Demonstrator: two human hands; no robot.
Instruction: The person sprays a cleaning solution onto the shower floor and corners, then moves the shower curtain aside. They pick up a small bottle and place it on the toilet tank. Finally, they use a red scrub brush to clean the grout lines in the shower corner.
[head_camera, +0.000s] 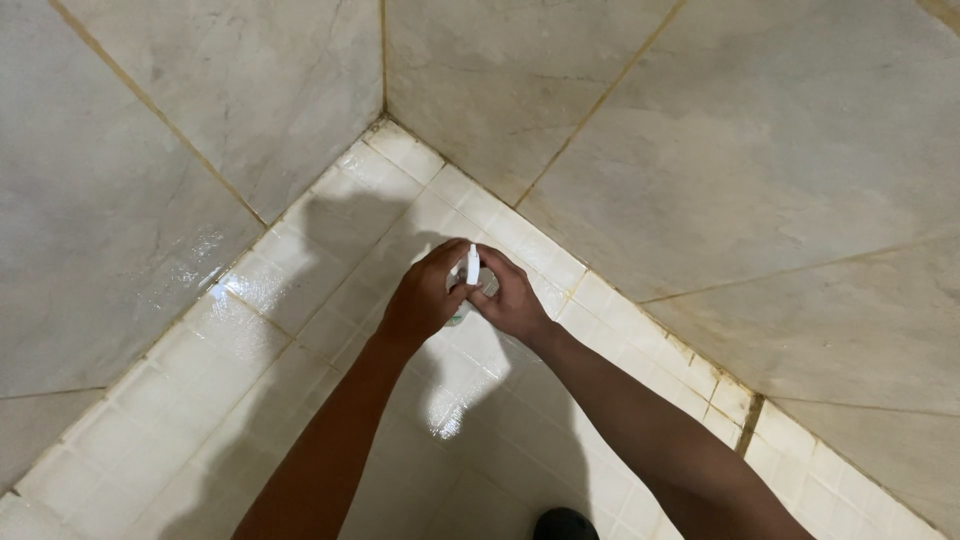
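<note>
Both hands meet over the wet white-tiled floor (300, 300): left hand (425, 295) and right hand (515, 300) pinch a small clear bottle with white spout (472, 268). Judging by the grip, its top is being worked; next needs a steady twist.

This looks like a bathroom or shower stall, seen from above in one corner. Two walls (700, 130) clad in large, pale marble-like slabs with brownish grout lines meet at a vertical seam, and below them lies a floor (250, 340) of small, glossy white square tiles. The floor tiles shine as if wet, and the grout along the wall base is stained, as in a much-used washing area.
</note>
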